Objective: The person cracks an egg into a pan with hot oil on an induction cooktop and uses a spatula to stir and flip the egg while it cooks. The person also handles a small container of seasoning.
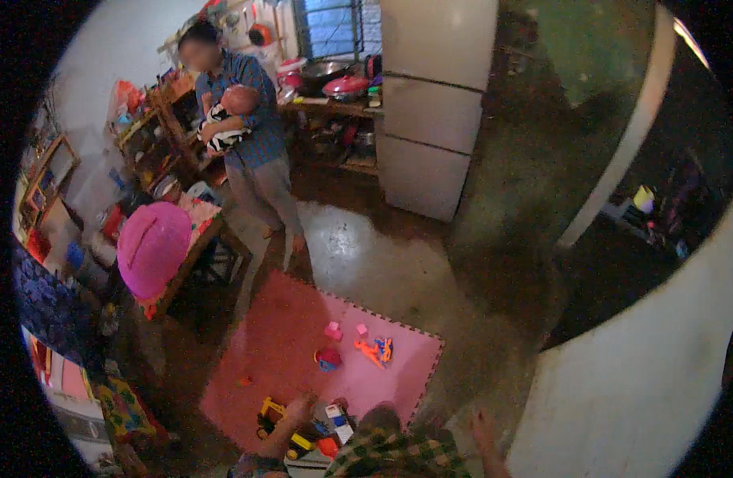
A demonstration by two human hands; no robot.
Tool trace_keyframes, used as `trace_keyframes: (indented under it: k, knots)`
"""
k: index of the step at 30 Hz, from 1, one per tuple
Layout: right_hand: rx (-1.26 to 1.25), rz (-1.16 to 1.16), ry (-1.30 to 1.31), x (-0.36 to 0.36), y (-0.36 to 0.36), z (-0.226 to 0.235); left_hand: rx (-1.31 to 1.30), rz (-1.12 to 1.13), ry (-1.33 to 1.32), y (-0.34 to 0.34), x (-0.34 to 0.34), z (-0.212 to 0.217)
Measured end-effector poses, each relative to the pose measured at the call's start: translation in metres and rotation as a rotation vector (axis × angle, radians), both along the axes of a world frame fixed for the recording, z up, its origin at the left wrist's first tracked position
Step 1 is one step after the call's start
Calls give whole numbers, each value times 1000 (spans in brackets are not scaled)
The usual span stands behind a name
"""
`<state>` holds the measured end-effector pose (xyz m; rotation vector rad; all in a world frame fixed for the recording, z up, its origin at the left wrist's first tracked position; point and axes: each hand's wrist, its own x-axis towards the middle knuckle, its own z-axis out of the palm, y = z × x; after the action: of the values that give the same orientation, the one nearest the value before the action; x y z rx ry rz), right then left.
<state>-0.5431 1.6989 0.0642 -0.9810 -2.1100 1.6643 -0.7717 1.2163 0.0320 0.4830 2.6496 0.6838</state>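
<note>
My left hand is low over the near edge of a pink foam mat. It is beside a yellow toy truck with dark wheels. Whether its fingers hold anything is too blurred to tell. Close by lie another yellow toy piece, an orange-red toy and a white-and-blue block. My right hand hangs over the floor off the mat's right side, touching no toy that I can see; its fingers are indistinct. Between my arms is green plaid cloth over my lap.
Farther out on the mat are an orange toy, a red-and-blue ball-like toy and pink blocks. A person holding a baby stands beyond. At left a table bears a pink basin; a refrigerator stands behind.
</note>
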Motion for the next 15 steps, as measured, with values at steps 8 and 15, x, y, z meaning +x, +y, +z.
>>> trace_keyframes:
  k: [8,15]
  knots:
    - [138,177,188,-507,192,181,-416,381,-396,69,-90,19]
    - [344,818,-104,-756,232,56,331,702,-284,271,-461,3]
